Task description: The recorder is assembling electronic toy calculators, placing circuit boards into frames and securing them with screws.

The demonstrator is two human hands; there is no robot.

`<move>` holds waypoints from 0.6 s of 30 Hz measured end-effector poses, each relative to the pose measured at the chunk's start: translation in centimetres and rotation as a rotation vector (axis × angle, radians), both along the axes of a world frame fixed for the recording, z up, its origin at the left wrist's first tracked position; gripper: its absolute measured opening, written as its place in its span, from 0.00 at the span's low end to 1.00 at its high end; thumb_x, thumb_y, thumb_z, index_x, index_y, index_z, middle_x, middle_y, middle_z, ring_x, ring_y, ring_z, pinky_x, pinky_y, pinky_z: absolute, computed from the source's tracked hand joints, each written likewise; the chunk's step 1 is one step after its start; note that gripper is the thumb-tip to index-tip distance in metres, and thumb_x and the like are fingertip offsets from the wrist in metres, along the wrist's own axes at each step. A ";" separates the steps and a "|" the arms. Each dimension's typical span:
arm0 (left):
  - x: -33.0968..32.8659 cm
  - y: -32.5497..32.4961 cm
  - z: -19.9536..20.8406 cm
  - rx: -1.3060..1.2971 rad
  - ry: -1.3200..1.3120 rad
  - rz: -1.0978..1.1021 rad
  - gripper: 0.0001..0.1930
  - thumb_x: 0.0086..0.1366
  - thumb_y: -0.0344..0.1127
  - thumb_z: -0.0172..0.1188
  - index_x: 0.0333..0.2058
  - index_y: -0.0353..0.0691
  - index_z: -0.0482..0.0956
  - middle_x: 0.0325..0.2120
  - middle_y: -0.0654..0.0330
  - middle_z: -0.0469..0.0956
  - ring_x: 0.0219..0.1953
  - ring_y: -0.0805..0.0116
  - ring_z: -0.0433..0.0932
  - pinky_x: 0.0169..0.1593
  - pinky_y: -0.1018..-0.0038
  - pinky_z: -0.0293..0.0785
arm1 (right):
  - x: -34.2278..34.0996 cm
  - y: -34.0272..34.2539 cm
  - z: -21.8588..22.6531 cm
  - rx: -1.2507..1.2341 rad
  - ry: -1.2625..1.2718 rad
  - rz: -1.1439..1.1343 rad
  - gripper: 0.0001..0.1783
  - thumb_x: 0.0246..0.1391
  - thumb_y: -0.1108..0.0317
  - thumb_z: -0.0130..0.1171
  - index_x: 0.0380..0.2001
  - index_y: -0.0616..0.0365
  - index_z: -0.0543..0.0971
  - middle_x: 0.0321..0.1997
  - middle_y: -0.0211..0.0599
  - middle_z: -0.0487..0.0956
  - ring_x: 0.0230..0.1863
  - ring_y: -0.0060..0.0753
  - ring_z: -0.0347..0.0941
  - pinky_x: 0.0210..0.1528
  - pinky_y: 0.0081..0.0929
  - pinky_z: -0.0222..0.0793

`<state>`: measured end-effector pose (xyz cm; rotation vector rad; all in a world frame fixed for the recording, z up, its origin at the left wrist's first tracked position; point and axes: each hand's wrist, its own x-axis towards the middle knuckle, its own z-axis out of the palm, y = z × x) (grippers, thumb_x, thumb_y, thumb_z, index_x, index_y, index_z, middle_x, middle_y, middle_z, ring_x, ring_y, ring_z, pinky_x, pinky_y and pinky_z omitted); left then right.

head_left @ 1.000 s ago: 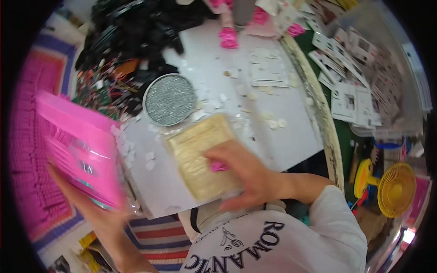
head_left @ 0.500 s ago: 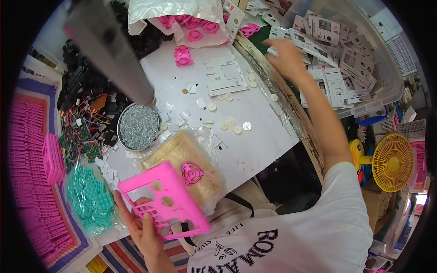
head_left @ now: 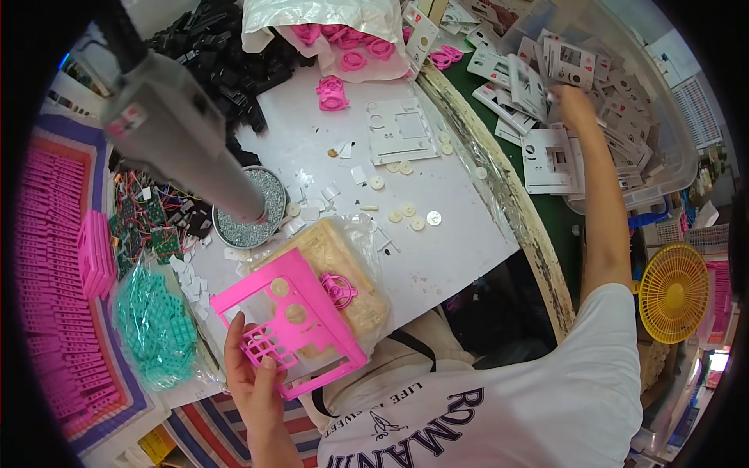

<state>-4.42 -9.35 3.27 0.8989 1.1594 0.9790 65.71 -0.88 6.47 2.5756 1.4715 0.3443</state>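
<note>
My left hand [head_left: 257,382] grips a pink plastic housing [head_left: 306,331] by its lower left edge, thumb on its grid of square holes. The housing is tilted above a clear bag [head_left: 365,292] of yellowish material, on which a round pink ring part [head_left: 339,290] lies. Far to the right, my right hand [head_left: 576,109] reaches to the clear plastic tub. Its fingers are closed at the edge of a white plastic panel [head_left: 528,87], which stands tilted and slightly blurred. More white panels [head_left: 548,160] lie around and below that hand.
A metal bowl [head_left: 250,243] of small screws stands beneath a large grey cylindrical tool [head_left: 183,129]. Black parts [head_left: 226,66], a bag of teal pieces [head_left: 156,331] and a crate of pink parts [head_left: 74,312] line the left. A raised wooden edge [head_left: 507,183] separates the white table from the tub [head_left: 679,168].
My right hand has moved right, from the near side of the white panels to the tub, and a panel now stands tilted at its fingers. The housing has turned to show more of its face.
</note>
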 end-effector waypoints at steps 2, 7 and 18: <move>0.1 -0.3 0.3 0.045 0.013 0.003 0.39 0.65 0.31 0.63 0.73 0.43 0.58 0.57 0.62 0.70 0.44 0.79 0.74 0.36 0.86 0.72 | -3.4 -0.1 2.7 0.416 -0.141 0.098 0.24 0.56 0.74 0.58 0.56 0.46 0.83 0.50 0.48 0.84 0.49 0.53 0.80 0.54 0.44 0.75; 1.8 -0.9 -1.3 0.371 0.110 0.011 0.48 0.59 0.28 0.64 0.75 0.38 0.49 0.62 0.53 0.62 0.59 0.61 0.68 0.61 0.65 0.70 | -25.8 -2.5 4.4 0.988 0.457 0.429 0.21 0.61 0.73 0.63 0.57 0.53 0.82 0.52 0.37 0.86 0.37 0.31 0.82 0.41 0.26 0.76; 1.2 -0.7 -1.9 0.119 -0.272 0.131 0.37 0.73 0.56 0.50 0.68 0.33 0.58 0.56 0.49 0.73 0.49 0.60 0.76 0.52 0.65 0.75 | -50.2 -5.8 1.5 0.221 1.211 1.572 0.32 0.56 0.68 0.62 0.64 0.69 0.70 0.66 0.56 0.73 0.60 0.57 0.71 0.61 0.43 0.68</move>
